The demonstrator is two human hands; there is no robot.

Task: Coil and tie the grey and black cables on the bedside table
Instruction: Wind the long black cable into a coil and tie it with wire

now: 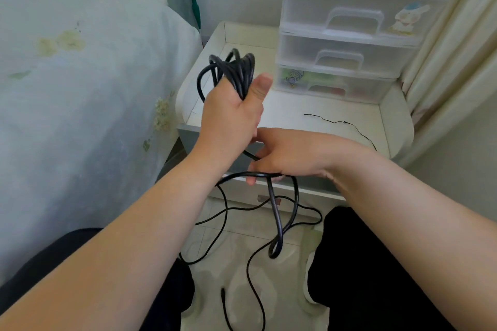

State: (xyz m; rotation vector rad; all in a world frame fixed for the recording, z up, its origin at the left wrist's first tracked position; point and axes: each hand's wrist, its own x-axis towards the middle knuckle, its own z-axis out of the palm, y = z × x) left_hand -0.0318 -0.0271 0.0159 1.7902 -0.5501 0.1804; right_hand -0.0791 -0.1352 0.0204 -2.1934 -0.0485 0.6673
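we see black cable [236, 70] part-coiled in left hand [231, 113], fingers closed round loops; right hand [290, 156] fingers pinch slack dangling to floor [242, 236].

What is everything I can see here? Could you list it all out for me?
Black cable: one, black, partly coiled in the left hand, the rest hanging in loose loops to the floor.
Thin tie wire: one, black, lying on the bedside table top, right of centre.
Bedside table: one, white, with raised edges, beside the bed.
Drawer unit: one, translucent white, three drawers visible, at the back of the table.
Bed cover: one, pale with a flower print, on the left.
Curtain: one, cream, on the right.
Floor: pale tiles, below.
Left hand: raised, closed around the coil.
Right hand: lower, gripping the loose stretch of cable.
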